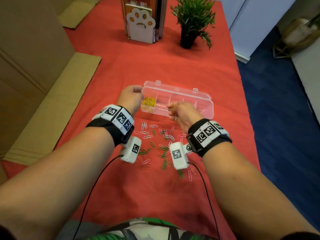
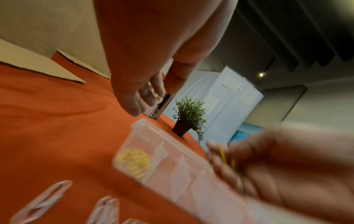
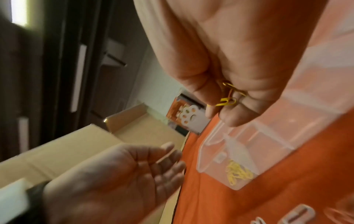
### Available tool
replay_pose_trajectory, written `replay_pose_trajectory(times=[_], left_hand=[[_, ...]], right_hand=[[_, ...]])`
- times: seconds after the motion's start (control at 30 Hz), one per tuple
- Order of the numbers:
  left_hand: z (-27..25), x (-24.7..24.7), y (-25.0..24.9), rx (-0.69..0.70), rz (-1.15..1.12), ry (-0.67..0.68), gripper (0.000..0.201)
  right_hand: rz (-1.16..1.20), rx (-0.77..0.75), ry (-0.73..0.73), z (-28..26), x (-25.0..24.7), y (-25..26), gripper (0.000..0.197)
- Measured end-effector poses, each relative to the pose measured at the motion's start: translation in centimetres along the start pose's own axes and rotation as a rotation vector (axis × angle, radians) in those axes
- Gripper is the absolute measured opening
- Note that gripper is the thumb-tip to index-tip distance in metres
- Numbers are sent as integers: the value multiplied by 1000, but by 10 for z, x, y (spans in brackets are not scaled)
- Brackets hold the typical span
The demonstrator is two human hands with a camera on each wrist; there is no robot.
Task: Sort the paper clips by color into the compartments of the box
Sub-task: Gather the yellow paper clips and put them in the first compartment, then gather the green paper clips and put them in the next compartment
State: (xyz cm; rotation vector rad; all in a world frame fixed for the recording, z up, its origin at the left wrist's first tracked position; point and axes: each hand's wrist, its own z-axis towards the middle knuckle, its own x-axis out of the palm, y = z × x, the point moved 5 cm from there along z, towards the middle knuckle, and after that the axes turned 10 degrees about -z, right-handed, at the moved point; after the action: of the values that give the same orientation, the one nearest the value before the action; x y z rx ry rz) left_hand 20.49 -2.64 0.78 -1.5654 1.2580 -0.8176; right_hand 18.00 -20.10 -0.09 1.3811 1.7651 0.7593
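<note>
A clear plastic box (image 1: 204,108) lies open on the red cloth, and its leftmost compartment holds a heap of yellow clips (image 1: 149,102). Above the box's front edge, my right hand (image 1: 173,110) pinches a few yellow paper clips (image 3: 228,97) in curled fingers. My left hand (image 1: 136,91) hovers at the box's left end, its palm (image 3: 124,174) bare and its fingers relaxed. Pink, white, green and red clips (image 1: 159,144) lie scattered on the cloth between my wrists. The left wrist view is blurred but shows the box (image 2: 162,159) and the yellow clips (image 2: 222,153) in my right hand.
A potted plant (image 1: 190,19) and a paw-shaped white holder (image 1: 141,25) stand at the far end of the table. Flat cardboard (image 1: 52,104) lies along the left side. The table's right edge drops to blue floor (image 1: 277,118).
</note>
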Motion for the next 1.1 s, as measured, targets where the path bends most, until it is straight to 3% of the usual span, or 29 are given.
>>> replay_pose_trajectory(times=[0.1,0.2,0.3,0.4,0.53,0.73,0.83,0.93,1.1], left_hand=[[-8,-25,29,31,82,-42,32],[-18,-48,62,10,195,-17,25],[-34,-60,90,-7,348,59,15],[-48,-64,106,-9,481,135,11],[-66,-49,109,35,651,253,16],[-83,-20,106,157,838,429,27],[-84,-18,108,225,945,442,32],[-81,-20,112,248,1004,413,25],[-77,-24,116,210,933,359,12]], right_hand=[[-116,-55,-12,18,23,27,36],[-344,-183,-14,34,49,51,28],[-553,-244,11,33,63,59,41],[-603,-279,-49,27,56,55,55],[-632,-279,-76,7,31,23,36],[-1011,-223,32,-42,11,-59,24],[-1087,-229,44,-53,20,-96,19],[-1149,-329,14,-61,33,-112,22],[-1229,-411,-51,-65,41,-113,16]])
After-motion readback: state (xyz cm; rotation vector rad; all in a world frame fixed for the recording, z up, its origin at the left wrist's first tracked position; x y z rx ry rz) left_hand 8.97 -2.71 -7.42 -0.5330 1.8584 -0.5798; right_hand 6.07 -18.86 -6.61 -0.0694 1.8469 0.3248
